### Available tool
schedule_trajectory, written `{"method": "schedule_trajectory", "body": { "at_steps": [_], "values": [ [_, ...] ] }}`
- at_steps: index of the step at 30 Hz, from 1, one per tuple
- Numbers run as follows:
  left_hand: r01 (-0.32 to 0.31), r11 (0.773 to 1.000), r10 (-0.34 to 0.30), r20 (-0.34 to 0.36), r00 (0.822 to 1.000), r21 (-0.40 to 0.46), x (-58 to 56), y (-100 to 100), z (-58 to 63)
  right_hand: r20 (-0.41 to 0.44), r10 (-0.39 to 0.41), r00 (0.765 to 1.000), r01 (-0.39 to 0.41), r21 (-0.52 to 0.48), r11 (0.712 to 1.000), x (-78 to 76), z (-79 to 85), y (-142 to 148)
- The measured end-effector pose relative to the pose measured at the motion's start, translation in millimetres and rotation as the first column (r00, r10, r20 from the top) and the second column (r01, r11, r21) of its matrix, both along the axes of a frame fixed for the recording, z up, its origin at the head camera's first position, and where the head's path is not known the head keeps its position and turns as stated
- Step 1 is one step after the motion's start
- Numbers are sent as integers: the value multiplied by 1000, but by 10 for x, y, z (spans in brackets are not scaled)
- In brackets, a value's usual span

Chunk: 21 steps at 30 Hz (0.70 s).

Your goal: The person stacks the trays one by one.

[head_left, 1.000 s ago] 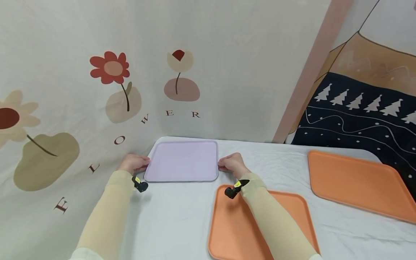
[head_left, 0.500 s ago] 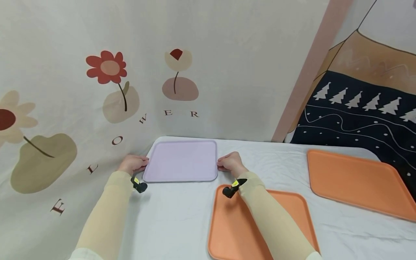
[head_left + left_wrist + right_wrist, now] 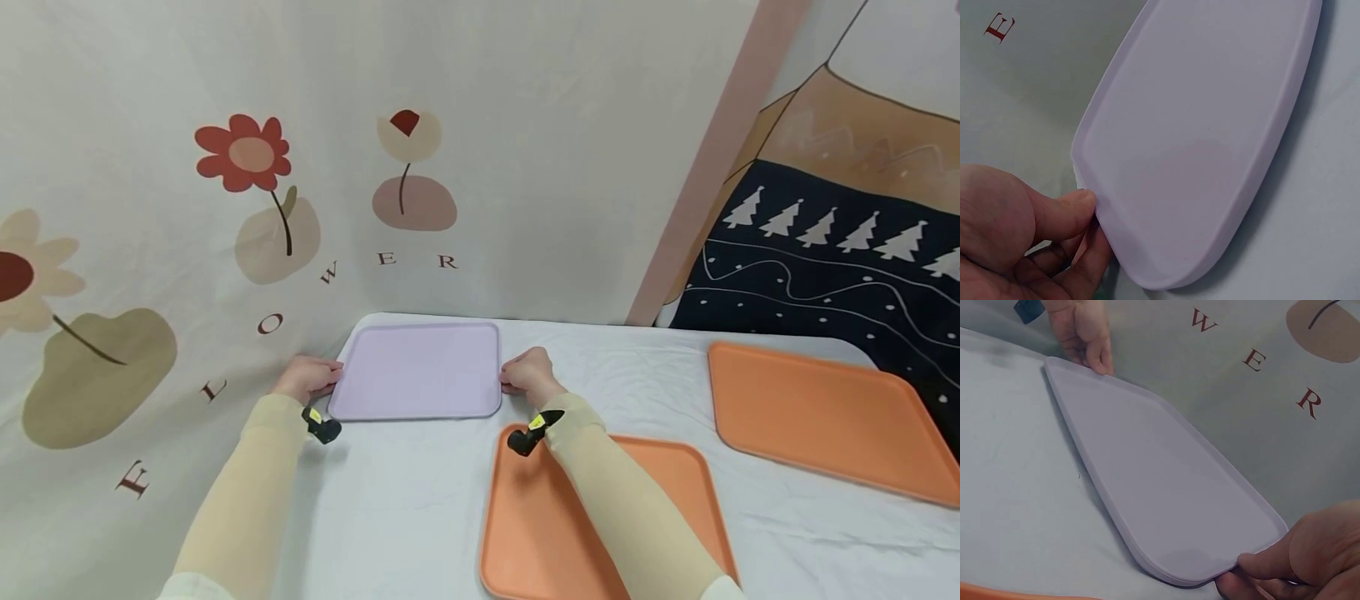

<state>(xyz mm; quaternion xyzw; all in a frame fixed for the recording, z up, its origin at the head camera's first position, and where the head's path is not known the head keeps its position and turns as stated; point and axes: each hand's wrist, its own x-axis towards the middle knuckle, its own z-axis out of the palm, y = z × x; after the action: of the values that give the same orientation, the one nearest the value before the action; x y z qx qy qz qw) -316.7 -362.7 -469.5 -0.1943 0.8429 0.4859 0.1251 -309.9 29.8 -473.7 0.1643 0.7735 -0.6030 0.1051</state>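
A lilac rectangular tray (image 3: 416,371) with a low rim lies at the back left of the white-covered table, close to the wall cloth. At its left end my left hand (image 3: 305,377) pinches the rim, thumb on top and fingers curled below, as the left wrist view shows. My right hand (image 3: 531,375) grips the opposite short end in the same way. In the right wrist view the right thumb (image 3: 1266,561) presses on the rim near a corner, its fingers partly hidden under the edge. Nothing lies on the lilac tray.
One orange tray (image 3: 525,517) lies at the front, beneath my right forearm. Another orange tray (image 3: 825,421) is at the right. A cloth printed with flowers and letters (image 3: 540,167) hangs behind and along the left side. White cloth (image 3: 390,508) covers the table.
Both hands keep their hold on the lilac tray, which stays at the back left. My right wrist has turned slightly, and the head view has shifted a little.
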Motion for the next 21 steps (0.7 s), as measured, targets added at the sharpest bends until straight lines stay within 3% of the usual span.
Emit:
{"method": "schedule_trajectory", "body": {
  "at_steps": [14,21],
  "values": [
    [-9,1000,9,-9,1000,-4,19,20,150,-28,51,998,-52,-62,997,38,56,33],
    [7,1000,-7,9,1000,-26,70,-46,143,1,77,997,-77,-115,990,80,75,31]
  ]
}}
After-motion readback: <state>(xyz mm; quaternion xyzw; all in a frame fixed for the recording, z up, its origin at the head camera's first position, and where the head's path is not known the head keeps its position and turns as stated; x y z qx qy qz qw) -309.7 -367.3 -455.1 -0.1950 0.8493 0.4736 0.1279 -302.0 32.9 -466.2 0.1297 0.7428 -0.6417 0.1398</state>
